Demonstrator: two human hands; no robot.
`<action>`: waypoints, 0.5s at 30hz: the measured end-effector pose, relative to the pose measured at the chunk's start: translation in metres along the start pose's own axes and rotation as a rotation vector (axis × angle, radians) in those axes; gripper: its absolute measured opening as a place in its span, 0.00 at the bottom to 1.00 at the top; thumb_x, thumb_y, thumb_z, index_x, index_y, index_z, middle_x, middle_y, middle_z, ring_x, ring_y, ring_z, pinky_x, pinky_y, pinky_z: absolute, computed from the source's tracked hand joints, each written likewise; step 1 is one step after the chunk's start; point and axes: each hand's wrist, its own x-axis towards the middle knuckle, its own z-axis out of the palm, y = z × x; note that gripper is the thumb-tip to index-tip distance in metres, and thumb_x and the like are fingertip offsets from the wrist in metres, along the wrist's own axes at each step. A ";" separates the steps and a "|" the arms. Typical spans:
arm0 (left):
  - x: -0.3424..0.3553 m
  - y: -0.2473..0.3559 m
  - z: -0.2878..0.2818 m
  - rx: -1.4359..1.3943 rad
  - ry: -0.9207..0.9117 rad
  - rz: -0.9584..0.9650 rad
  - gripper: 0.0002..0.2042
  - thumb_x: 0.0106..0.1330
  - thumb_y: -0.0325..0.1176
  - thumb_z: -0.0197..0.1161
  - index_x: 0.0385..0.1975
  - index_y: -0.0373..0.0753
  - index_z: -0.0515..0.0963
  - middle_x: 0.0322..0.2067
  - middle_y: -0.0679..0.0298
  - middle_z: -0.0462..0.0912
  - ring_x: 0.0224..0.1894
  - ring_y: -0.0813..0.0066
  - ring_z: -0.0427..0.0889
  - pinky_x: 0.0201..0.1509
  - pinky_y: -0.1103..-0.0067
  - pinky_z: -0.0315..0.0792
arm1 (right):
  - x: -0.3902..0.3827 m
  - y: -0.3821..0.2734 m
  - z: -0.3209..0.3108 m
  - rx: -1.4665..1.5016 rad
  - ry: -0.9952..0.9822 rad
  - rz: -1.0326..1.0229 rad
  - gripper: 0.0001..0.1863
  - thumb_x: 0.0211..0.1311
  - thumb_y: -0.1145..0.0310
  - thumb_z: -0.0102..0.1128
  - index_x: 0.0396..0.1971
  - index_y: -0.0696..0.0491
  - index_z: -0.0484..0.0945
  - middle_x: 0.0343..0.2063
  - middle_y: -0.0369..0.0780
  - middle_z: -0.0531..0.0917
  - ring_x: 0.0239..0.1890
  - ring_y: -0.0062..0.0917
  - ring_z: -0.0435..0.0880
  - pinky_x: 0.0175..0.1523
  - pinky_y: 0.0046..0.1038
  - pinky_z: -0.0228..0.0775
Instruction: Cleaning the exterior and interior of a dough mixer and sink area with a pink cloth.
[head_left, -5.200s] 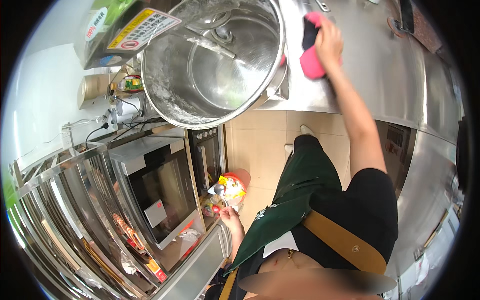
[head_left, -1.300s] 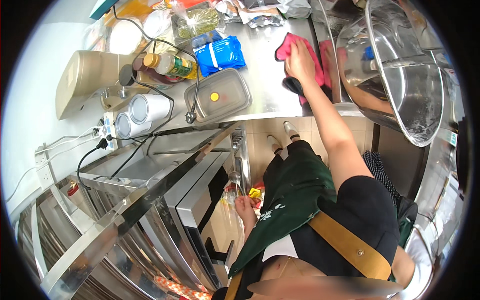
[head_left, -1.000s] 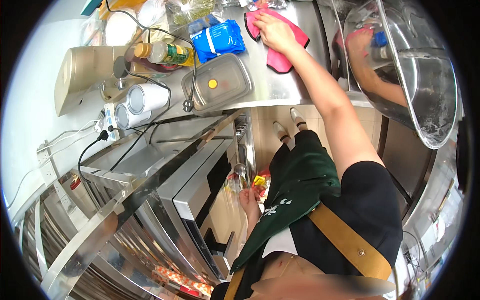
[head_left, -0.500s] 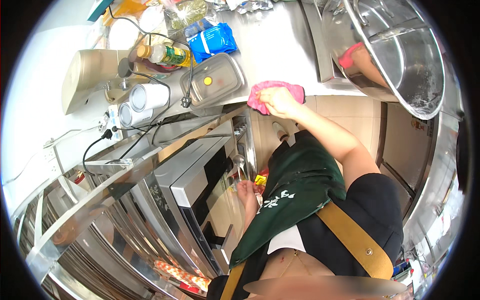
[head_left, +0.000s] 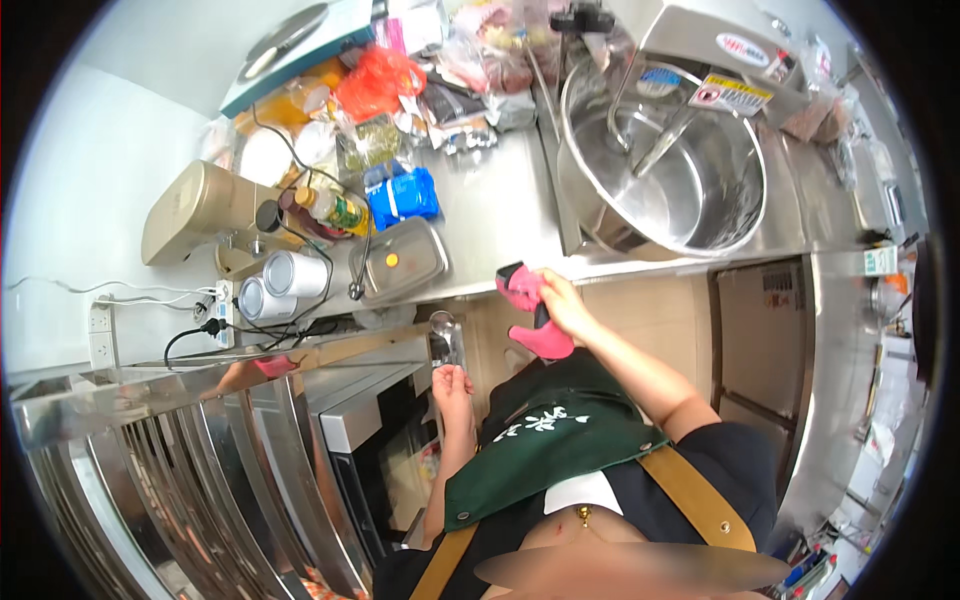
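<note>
Pinched in my right hand (head_left: pixel 566 308) is a pink cloth (head_left: pixel 545 342) with a dark underside. It hangs folded in the air just off the front edge of the steel counter (head_left: pixel 500 190). My left hand (head_left: pixel 453 385) is lower and to the left, its fingers closed round the handle of a shiny spoon (head_left: pixel 441 323). The spoon's round bowl points away from me, below the counter's edge. On the counter near both hands sits a lidded clear container (head_left: pixel 405 262) with a yellow dot, and behind it a blue soft pack (head_left: pixel 402 196).
A large steel mixer bowl (head_left: pixel 590 205) stands at the back right. To the left are two white cans (head_left: pixel 295 273), a yellow-labelled bottle (head_left: pixel 335 208), a beige appliance (head_left: pixel 190 215) and loose black cords. An oven-like appliance (head_left: pixel 350 430) and steel shelving flank my left arm.
My right hand has drawn the pink cloth back from the counter's edge, and the cloth now hangs folded. The left hand still grips the spoon. My view has shifted, showing more of the counter's back.
</note>
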 end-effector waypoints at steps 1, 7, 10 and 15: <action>0.005 0.005 0.011 -0.019 -0.004 0.018 0.04 0.60 0.28 0.49 0.28 0.39 0.62 0.18 0.68 0.67 0.19 0.84 0.65 0.20 0.88 0.60 | -0.006 -0.015 -0.004 -0.069 -0.018 -0.051 0.11 0.54 0.75 0.36 0.35 0.58 0.68 0.28 0.36 0.74 0.32 0.19 0.70 0.40 0.21 0.62; 0.032 0.039 0.060 -0.080 -0.107 0.143 0.04 0.59 0.30 0.49 0.28 0.39 0.62 0.19 0.69 0.66 0.19 0.85 0.65 0.20 0.89 0.59 | -0.036 -0.136 -0.025 -0.339 -0.077 -0.429 0.10 0.54 0.77 0.38 0.37 0.59 0.66 0.24 0.44 0.75 0.27 0.29 0.75 0.35 0.25 0.64; 0.045 0.049 0.076 -0.073 -0.153 0.142 0.04 0.59 0.30 0.49 0.27 0.39 0.62 0.19 0.69 0.66 0.19 0.85 0.64 0.19 0.89 0.59 | -0.035 -0.168 -0.034 -0.294 -0.002 -0.550 0.12 0.54 0.78 0.37 0.39 0.61 0.65 0.26 0.42 0.76 0.30 0.24 0.76 0.38 0.21 0.65; 0.067 0.078 0.103 -0.098 -0.200 0.165 0.04 0.59 0.29 0.49 0.28 0.39 0.62 0.18 0.70 0.64 0.16 0.86 0.62 0.16 0.89 0.57 | -0.019 -0.173 -0.027 -0.145 0.044 -0.429 0.12 0.58 0.75 0.36 0.42 0.60 0.64 0.36 0.37 0.71 0.40 0.16 0.68 0.47 0.18 0.58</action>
